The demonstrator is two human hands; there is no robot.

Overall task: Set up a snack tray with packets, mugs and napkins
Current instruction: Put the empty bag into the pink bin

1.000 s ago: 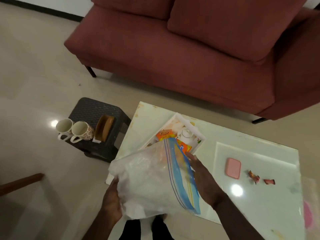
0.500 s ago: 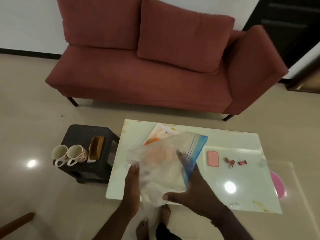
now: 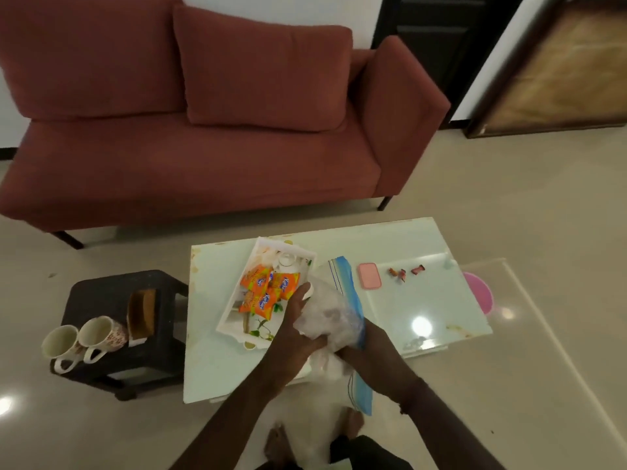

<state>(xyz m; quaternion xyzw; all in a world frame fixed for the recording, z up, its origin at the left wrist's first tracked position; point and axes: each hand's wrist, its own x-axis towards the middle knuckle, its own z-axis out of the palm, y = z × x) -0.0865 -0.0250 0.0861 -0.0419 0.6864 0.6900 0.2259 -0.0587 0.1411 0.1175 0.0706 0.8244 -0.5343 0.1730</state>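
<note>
While orange packets [image 3: 268,293] lie in the white tray [image 3: 234,329] on the table [image 3: 407,239], both hands, left hand [image 3: 298,329] and right hand [image 3: 371,347], clutch a crumpled zip bag [image 3: 334,313].

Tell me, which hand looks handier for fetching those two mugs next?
Probably the left hand: the mugs sit on the dark stool off to the person's left. The right hand is farther away, gripping the plastic bag on the other side.

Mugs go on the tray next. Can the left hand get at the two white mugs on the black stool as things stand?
Probably not yet: the left hand grips the clear zip bag, though nothing blocks the two white mugs.
</note>
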